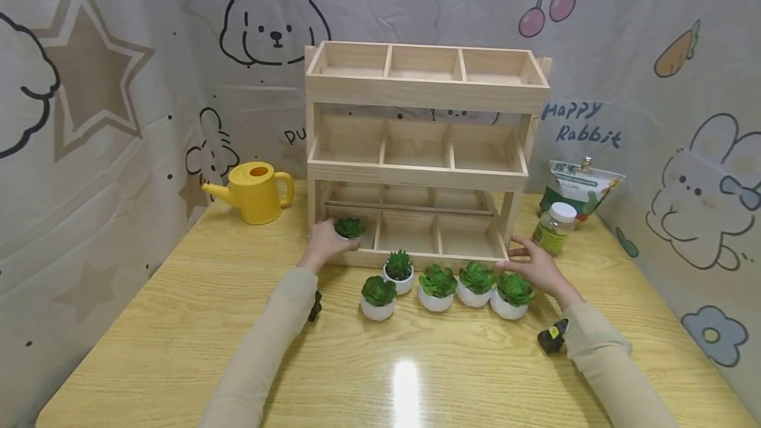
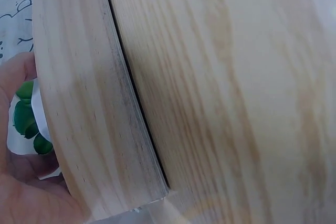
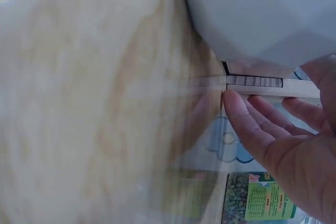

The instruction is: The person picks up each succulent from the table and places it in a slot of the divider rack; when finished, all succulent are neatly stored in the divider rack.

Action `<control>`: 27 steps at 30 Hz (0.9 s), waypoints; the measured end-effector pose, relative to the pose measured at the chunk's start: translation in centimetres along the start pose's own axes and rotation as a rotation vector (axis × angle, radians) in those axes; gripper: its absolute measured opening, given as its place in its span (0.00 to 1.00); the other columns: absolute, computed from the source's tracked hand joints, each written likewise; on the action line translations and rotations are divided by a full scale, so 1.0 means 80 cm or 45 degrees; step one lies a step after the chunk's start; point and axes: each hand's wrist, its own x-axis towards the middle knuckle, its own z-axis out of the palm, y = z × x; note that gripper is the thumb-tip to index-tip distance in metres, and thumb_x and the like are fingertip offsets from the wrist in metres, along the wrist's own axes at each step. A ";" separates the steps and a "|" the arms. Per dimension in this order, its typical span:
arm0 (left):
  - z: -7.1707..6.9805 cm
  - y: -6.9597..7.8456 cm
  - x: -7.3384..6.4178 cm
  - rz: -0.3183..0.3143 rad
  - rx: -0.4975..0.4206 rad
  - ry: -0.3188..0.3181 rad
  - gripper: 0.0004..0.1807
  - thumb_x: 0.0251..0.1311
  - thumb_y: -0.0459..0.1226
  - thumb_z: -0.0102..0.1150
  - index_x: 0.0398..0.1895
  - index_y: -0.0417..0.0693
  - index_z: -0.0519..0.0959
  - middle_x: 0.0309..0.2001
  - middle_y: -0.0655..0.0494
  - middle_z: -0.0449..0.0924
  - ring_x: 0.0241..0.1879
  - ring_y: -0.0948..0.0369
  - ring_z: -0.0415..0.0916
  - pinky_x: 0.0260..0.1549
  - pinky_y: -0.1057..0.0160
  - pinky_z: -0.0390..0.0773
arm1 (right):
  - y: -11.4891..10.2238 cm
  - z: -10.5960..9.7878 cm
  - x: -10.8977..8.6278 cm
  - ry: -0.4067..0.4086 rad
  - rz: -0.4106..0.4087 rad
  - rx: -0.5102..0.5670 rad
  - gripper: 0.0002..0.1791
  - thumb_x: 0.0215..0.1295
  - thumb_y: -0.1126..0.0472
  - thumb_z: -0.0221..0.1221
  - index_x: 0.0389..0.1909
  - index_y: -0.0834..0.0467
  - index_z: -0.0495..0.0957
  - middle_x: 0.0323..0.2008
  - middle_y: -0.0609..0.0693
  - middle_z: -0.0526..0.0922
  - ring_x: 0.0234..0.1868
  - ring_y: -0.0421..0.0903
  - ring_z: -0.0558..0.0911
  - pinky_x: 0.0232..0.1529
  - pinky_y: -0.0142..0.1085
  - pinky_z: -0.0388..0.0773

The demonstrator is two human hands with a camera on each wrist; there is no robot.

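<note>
My left hand [image 1: 326, 242] reaches over the left end of the bottom tray of the three-tier wooden shelf [image 1: 419, 174]. Its thumb and curled fingers lie either side of a potted succulent [image 1: 349, 227] in the bottom-left compartment. In the left wrist view the tray's front board [image 2: 94, 98] hides most of the white pot and some fingertips. At the shelf's lower right corner my right hand [image 1: 538, 266] touches the wood with fairly straight fingers [image 3: 247, 121]. Beside this hand stands another potted succulent [image 1: 512, 296]; a white pot [image 3: 257, 14] looms close in the right wrist view.
Several potted succulents [image 1: 436, 286] stand in front of the shelf. To its left is a yellow watering can [image 1: 257, 193]. A white-capped jar [image 1: 554, 228] and a clipped bag [image 1: 582, 187] stand at the right. Printed curtains border the wooden table [image 1: 178, 329].
</note>
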 end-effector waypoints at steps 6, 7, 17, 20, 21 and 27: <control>-0.003 0.001 -0.001 -0.022 -0.009 -0.015 0.41 0.46 0.49 0.71 0.57 0.29 0.70 0.55 0.33 0.75 0.55 0.41 0.72 0.54 0.46 0.74 | 0.000 0.000 0.002 -0.001 -0.002 -0.002 0.48 0.62 0.48 0.63 0.73 0.65 0.48 0.59 0.74 0.69 0.56 0.66 0.75 0.46 0.48 0.80; -0.003 0.002 -0.001 -0.024 -0.008 -0.019 0.41 0.47 0.49 0.71 0.58 0.28 0.70 0.56 0.32 0.74 0.56 0.41 0.72 0.55 0.46 0.73 | 0.000 0.000 0.002 -0.002 -0.002 -0.004 0.48 0.62 0.48 0.63 0.73 0.66 0.48 0.60 0.74 0.69 0.56 0.66 0.75 0.46 0.49 0.80; -0.001 -0.002 -0.001 -0.006 0.009 -0.026 0.43 0.48 0.49 0.70 0.60 0.28 0.68 0.57 0.32 0.73 0.58 0.39 0.70 0.57 0.45 0.72 | 0.002 0.001 0.000 0.001 -0.005 -0.013 0.48 0.62 0.48 0.63 0.73 0.66 0.49 0.59 0.74 0.70 0.55 0.66 0.76 0.45 0.48 0.81; 0.001 -0.003 -0.001 0.001 0.008 -0.014 0.43 0.47 0.50 0.70 0.59 0.28 0.67 0.57 0.31 0.73 0.58 0.39 0.70 0.57 0.45 0.72 | 0.003 0.000 0.000 0.000 -0.010 -0.016 0.48 0.62 0.48 0.63 0.73 0.66 0.49 0.59 0.74 0.70 0.54 0.65 0.77 0.44 0.47 0.81; 0.001 -0.002 -0.001 0.001 0.004 -0.011 0.44 0.47 0.49 0.70 0.60 0.27 0.67 0.57 0.31 0.73 0.58 0.39 0.70 0.57 0.45 0.72 | 0.003 0.000 0.000 0.000 -0.012 -0.019 0.48 0.62 0.48 0.63 0.73 0.66 0.49 0.59 0.74 0.70 0.54 0.65 0.77 0.44 0.47 0.81; 0.000 -0.001 -0.002 -0.005 0.008 -0.005 0.46 0.47 0.49 0.70 0.61 0.26 0.65 0.58 0.30 0.71 0.59 0.38 0.68 0.58 0.44 0.71 | 0.002 0.000 0.001 0.003 -0.013 -0.023 0.48 0.62 0.47 0.63 0.73 0.66 0.49 0.59 0.74 0.70 0.54 0.65 0.77 0.42 0.45 0.81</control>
